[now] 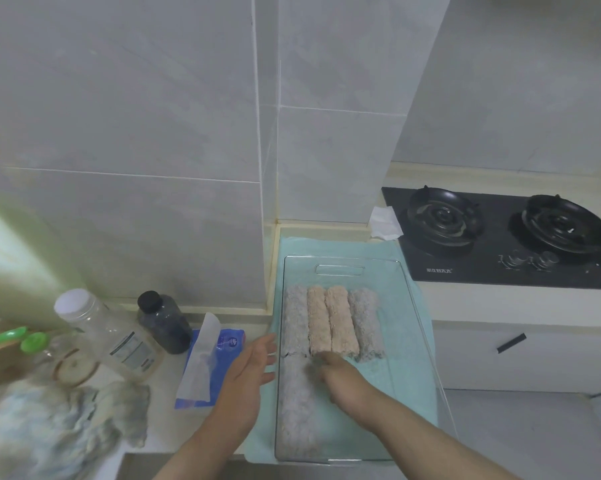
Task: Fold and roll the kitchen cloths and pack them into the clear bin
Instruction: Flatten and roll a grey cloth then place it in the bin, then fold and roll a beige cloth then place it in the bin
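Note:
The clear bin stands on a teal towel on the counter. Along its far half lie several rolled cloths side by side: a grey roll, two peach rolls and another grey roll. A further grey roll lies in the near left part of the bin. My right hand reaches into the bin, fingers bent down onto this near roll's far end. My left hand hovers open just outside the bin's left wall. A loose pile of unfolded cloths lies at the lower left.
A blue tissue pack lies left of the bin. Behind it stand a clear jar with a white lid, a dark bottle and green-capped containers. A black gas hob is at the right, a white tissue beside it.

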`<state>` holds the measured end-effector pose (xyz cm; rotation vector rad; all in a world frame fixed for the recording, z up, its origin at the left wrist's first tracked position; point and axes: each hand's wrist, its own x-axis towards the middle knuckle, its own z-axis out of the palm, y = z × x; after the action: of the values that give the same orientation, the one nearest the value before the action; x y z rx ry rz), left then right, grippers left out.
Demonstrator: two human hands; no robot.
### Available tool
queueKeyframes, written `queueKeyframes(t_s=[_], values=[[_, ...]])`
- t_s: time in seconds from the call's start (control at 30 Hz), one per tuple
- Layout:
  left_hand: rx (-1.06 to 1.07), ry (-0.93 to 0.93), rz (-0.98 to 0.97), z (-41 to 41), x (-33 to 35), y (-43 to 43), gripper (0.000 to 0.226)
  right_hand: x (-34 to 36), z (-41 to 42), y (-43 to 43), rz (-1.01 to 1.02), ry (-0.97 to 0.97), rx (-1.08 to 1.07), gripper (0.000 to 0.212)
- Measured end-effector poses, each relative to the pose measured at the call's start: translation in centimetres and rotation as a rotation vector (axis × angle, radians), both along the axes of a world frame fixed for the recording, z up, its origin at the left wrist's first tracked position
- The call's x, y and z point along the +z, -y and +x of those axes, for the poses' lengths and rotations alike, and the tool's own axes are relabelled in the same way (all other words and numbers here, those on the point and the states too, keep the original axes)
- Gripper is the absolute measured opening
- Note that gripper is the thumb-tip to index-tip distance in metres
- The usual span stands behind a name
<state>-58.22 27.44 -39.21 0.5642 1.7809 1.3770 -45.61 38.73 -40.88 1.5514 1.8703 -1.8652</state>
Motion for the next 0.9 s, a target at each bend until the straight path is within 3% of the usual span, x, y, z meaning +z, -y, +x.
queueKeyframes(t_s=[0.07,0.23,0.37,0.5,0.7,0.8,0.9], values=[[0.002,-0.021,0.015,-0.2,0.3,0.1,0.035,1.1,0.1,-0.1,0.075,-0.067,0.015,0.043],[0.090,-0.019,0.084,-0.3,1.9,0.1,0.035,4.1,0.9,-0.5,0.260,-0.186,0.062,0.023],[0.186,-0.034,0.139,0.4,3.3,0.8,0.032,5.6,2.6,-1.6,0.403,-0.243,0.189,0.036],[0.426,0.060,0.095,1.0,5.9,1.5,0.028,6.7,4.6,-3.2,0.493,-0.331,0.270,0.035],[0.698,-0.225,0.289,8.0,7.7,8.0,0.037,7.9,7.7,-3.8,0.531,-0.482,0.501,0.030],[0.807,-0.319,0.244,12.7,7.3,12.6,0.054,8.5,9.2,-2.8,0.497,-0.539,0.610,0.032],[0.932,-0.396,0.166,18.0,7.8,17.6,0.052,9.6,9.9,0.2,0.444,-0.594,0.749,0.035]])
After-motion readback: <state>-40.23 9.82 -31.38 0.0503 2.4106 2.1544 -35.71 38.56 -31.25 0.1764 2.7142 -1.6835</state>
